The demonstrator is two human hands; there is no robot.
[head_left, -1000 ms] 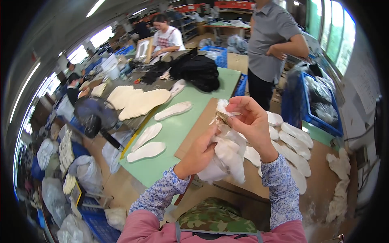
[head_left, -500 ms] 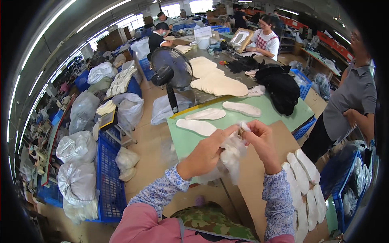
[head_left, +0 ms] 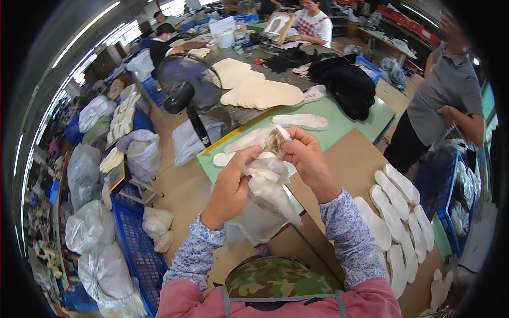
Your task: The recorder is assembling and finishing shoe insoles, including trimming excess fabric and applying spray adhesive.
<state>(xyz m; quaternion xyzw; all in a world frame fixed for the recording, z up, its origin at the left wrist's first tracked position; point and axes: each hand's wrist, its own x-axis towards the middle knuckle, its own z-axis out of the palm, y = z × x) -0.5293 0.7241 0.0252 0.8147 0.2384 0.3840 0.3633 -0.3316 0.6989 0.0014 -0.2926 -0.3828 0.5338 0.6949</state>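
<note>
Over the near edge of the green tabletop [head_left: 350, 119] I hold a crumpled, translucent white plastic bag [head_left: 268, 185] in both hands. My left hand [head_left: 229, 185] grips its left side, with thumb and fingers bent around the film. Beside the bag's top, my right hand [head_left: 312, 163] pinches the rim between thumb and fingers. Something brownish [head_left: 274, 142] shows at the parted top; what it is I cannot make out. The bag's lower part hangs loose below my hands. Just beyond lie white shoe insoles [head_left: 300, 122], partly covered by the hands and bag.
Rows of white insoles [head_left: 391, 212] lie on cardboard [head_left: 352, 159] at right. Fanned cream sole-shaped sheets [head_left: 262, 95], black fabric [head_left: 347, 87] and a fan [head_left: 190, 82] are farther off. A person [head_left: 450, 100] stands at right; blue crates [head_left: 140, 252] and filled bags [head_left: 90, 228] line the left.
The bag's gathered top has been spread, and brown now shows in it. Both hands have moved left and a little apart. The whole view has shifted.
</note>
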